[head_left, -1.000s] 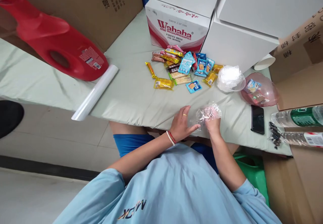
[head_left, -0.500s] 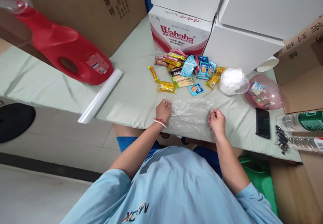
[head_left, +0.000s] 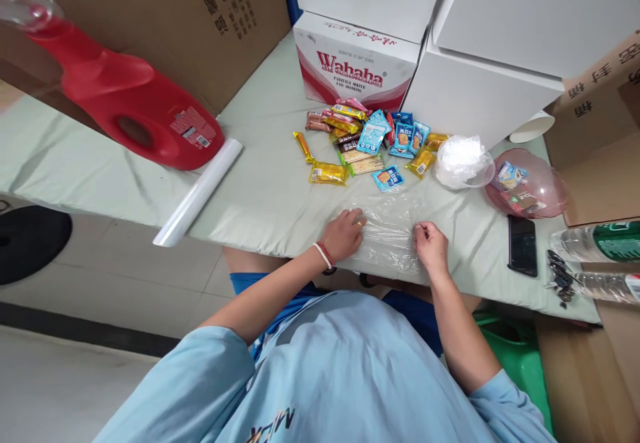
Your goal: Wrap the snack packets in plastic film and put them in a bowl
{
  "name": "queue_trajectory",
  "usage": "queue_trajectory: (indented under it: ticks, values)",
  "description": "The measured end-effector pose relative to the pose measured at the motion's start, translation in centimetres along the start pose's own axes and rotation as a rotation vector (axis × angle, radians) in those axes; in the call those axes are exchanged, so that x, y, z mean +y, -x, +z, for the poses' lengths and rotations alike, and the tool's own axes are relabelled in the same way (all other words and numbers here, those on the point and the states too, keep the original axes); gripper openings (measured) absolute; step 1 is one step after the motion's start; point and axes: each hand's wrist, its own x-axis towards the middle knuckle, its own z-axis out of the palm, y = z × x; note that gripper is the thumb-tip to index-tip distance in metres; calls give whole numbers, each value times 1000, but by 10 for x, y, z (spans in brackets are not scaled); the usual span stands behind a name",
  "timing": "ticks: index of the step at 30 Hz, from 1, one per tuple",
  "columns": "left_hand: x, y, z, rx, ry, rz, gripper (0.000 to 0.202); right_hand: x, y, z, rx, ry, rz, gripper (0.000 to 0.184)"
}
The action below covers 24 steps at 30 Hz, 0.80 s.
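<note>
From the head view, I see a thin, clear, crinkled sheet of plastic film [head_left: 387,240] lying by the front edge of a desk covered in pale green cloth [head_left: 270,213], directly between the person's two hands. Its longer axis seems to run from hand to hand, roughly along that edge.

The left hand [head_left: 343,235] lies over the sheet's left part, fingers loosely bent; I can't tell whether they grip it. The right hand [head_left: 431,244] is at the sheet's right border, thumb and fingertips drawn together, apparently pinching it. Both hands touch the film, so neither is clearly nearer.

The film is glossy and limp, full of fine creases. Beyond it, towards the back edge, sits a loose heap of small, shiny, pillow-shaped snack packets [head_left: 367,135]. Off to the left, a smooth white cylindrical roll [head_left: 199,193] lies aslant, one end jutting past the front edge. Near the right end are a round, translucent pink plastic bowl [head_left: 547,190] and, just below it, a flat black phone [head_left: 523,246].
</note>
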Motion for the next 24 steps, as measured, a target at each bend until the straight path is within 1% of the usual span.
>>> queue_trajectory:
  ticks: [2, 5, 8, 10, 12, 14, 15, 16, 17, 18, 19, 20, 21, 22, 24]
  values:
    - [-3, -11, -10, -57, 18, -139, 46, 0, 1, -1, 0, -14, 1, 35]
    - [-2, -24, -22, -167, -22, -273, 52, 6, 3, -3, -13, -39, 20, 39]
    - [6, -25, -23, -194, -93, -351, 55, 17, 4, -12, -34, -31, 67, 46]
    - [13, -21, -18, -181, -106, -362, 55, 18, 4, -24, 22, 1, 75, 45]
    - [19, -15, -13, -164, -99, -348, 55, 6, 6, -36, 159, 40, 9, 39]
    - [24, -11, -10, -149, -90, -340, 58, -20, 11, -42, 282, 58, -144, 33]
    - [25, -11, -10, -141, -89, -343, 60, -37, 15, -41, 302, 62, -248, 30]
    - [26, -11, -11, -136, -86, -350, 62, -53, 19, -36, 278, 66, -358, 29]
    - [25, -12, -13, -134, -79, -362, 63, -66, 25, -29, 217, 80, -471, 28]
    - [24, -13, -15, -134, -66, -377, 64, -77, 30, -20, 129, 107, -575, 28]
    - [21, -14, -17, -133, -50, -394, 64, -82, 35, -10, 29, 149, -661, 29]
    - [18, -14, -20, -129, -32, -406, 63, -81, 40, -1, -71, 200, -723, 32]
    - [15, -13, -21, -126, -15, -407, 64, -75, 44, 7, -159, 256, -759, 37]
    - [12, -11, -22, -124, 2, -395, 65, -63, 47, 12, -223, 313, -766, 41]
    - [5, -3, -21, -123, 44, -329, 70, -30, 49, 11, -274, 412, -721, 48]
